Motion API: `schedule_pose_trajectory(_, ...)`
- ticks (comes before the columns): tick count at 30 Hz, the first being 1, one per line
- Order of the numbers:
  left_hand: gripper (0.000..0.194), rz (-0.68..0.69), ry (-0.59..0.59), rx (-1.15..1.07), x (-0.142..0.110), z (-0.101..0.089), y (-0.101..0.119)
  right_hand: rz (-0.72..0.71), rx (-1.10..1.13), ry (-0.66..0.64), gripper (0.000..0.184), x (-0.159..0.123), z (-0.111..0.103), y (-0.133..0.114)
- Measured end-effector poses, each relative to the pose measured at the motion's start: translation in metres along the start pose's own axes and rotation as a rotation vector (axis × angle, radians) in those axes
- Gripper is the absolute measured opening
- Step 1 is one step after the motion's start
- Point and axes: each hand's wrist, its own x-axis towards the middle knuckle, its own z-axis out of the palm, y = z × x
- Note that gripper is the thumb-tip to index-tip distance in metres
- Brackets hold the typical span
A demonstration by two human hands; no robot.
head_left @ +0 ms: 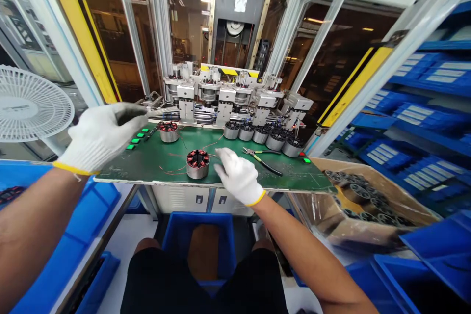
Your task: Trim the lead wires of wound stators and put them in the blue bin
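My left hand (105,132), in a white knit glove with a yellow cuff, hovers over the left end of the green worktop (235,169). Its thumb and fingers are apart with nothing between them. My right hand (238,174), gloved alike, is close to the right side of a wound motor stator (197,167) near the front edge. Its fingers are bent together; a thin copper wire seems to run from the stator to the fingertips, but what they hold is unclear. Another stator with red-brown windings (169,133) stands farther back, with loose copper wires around both.
Several dark-topped stators (260,135) line the back right, beside green-handled cutters (263,158). Behind them stands a winding machine (226,98). Green buttons (135,141) sit at left, a white fan (33,103) beyond. A carton of metal cores (368,198) is at right; a blue bin (176,243) is below.
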Motion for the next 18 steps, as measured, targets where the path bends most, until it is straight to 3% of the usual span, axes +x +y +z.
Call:
schedule_pose_trajectory(2, 0.04, 0.327, 0.018, 0.064, -0.004, -0.01, 0.024, -0.136, -0.008, 0.027, 0.044, -0.004, -0.01, -0.02)
schedule_pose_trajectory(4, 0.05, 0.711, -0.104, 0.158, -0.01, -0.002, 0.051, -0.27, -0.051, 0.021, 0.044, -0.007, -0.015, -0.041)
schedule_pose_trajectory(6, 0.062, 0.913, -0.27, 0.297, -0.016, 0.018, 0.071, -0.339, -0.093, 0.005, 0.043, -0.012, -0.012, -0.057)
schedule_pose_trajectory(9, 0.056, 0.935, -0.382, 0.334, -0.018, 0.056, 0.08, -0.389, -0.09, -0.049, 0.036, -0.026, -0.006, -0.066)
schedule_pose_trajectory(13, 0.062, 0.826, -0.437, 0.207, -0.015, 0.09, 0.069, -0.462, 0.098, -0.114, 0.029, -0.039, -0.015, -0.05)
schedule_pose_trajectory(15, 0.062, 0.735, -0.478, 0.139, -0.014, 0.096, 0.064, -0.309, 0.318, -0.088, 0.031, -0.032, -0.022, -0.031)
schedule_pose_trajectory(18, 0.054, 0.645, -0.487, 0.097, -0.016, 0.098, 0.065, 0.056, 0.717, 0.003, 0.032, -0.002, -0.023, 0.001)
